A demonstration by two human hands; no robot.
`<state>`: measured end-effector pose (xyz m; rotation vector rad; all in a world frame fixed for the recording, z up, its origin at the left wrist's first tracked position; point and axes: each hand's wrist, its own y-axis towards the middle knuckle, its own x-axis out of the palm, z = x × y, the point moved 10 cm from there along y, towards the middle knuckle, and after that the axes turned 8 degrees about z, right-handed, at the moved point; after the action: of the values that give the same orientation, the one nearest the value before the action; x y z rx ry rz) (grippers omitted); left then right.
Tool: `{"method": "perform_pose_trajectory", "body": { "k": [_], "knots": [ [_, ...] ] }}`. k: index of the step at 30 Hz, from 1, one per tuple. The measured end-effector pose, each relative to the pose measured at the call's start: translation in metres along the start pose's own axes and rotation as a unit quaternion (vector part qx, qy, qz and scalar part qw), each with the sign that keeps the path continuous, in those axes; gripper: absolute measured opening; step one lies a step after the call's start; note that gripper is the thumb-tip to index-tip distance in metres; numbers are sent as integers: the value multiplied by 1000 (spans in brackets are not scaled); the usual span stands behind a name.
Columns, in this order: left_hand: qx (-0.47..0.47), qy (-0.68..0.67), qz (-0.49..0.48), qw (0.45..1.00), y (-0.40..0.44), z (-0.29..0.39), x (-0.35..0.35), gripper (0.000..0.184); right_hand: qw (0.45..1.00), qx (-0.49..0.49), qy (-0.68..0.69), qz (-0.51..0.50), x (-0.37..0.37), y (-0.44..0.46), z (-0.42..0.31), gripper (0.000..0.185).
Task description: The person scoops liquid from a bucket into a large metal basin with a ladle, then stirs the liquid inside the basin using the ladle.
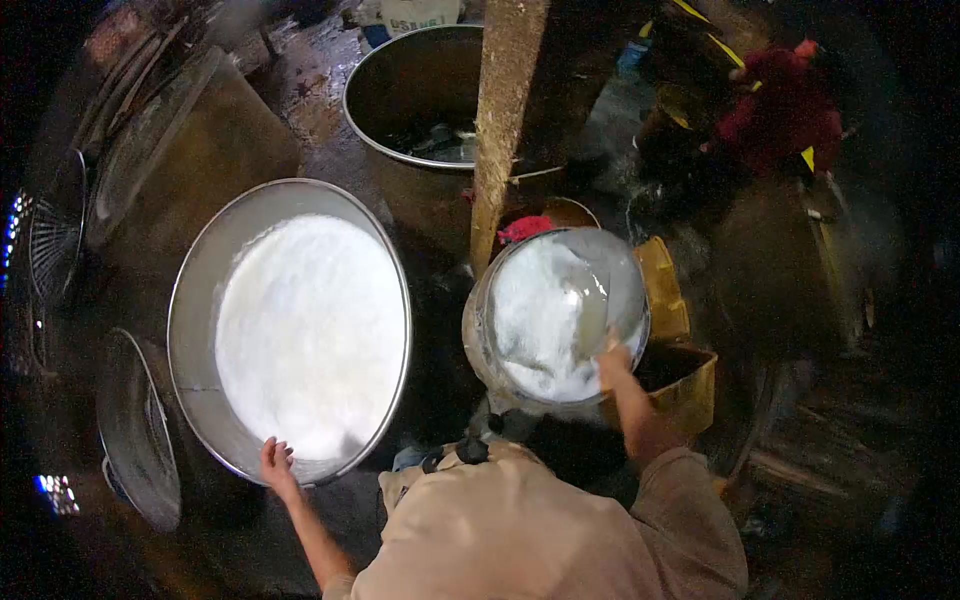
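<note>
A large metal vat [190, 300] filled with white foam stands to the left. My left hand [276, 462] is at its near rim, fingers loosely apart and holding nothing. To the right is a smaller round metal pot [492, 345] with white foam [540, 310] and a patch of greyish liquid. My right hand [613, 362] is over this pot's right side, its fingers closed and partly blurred. A pale, curved shape [597, 300] lies just beyond the fingers; whether it is a tool or the liquid I cannot make out.
A wooden post [500, 120] rises between the vats. Behind it stands another big metal vat [360, 135]. Yellowish containers [690, 390] sit right of the pot, and a round metal lid or pan [140, 440] leans at left. A person in red [785, 110] is at upper right.
</note>
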<state>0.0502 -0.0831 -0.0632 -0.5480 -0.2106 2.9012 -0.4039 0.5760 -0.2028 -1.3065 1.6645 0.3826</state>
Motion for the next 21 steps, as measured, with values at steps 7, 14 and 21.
{"method": "perform_pose_trajectory", "body": {
  "k": [7, 14, 21],
  "knots": [
    [5, -5, 82, 997, -18, -20, -48, 22, 876, 270, 352, -192, 176, -36, 72, 25],
    [40, 24, 116, 992, -22, -8, -84, 21, 806, 217, 408, -369, 165, -70, 40, 19],
    [65, -46, 145, 986, -35, 0, -112, 25, 811, 224, 348, -413, 116, -81, 40, 14]
  ]
}}
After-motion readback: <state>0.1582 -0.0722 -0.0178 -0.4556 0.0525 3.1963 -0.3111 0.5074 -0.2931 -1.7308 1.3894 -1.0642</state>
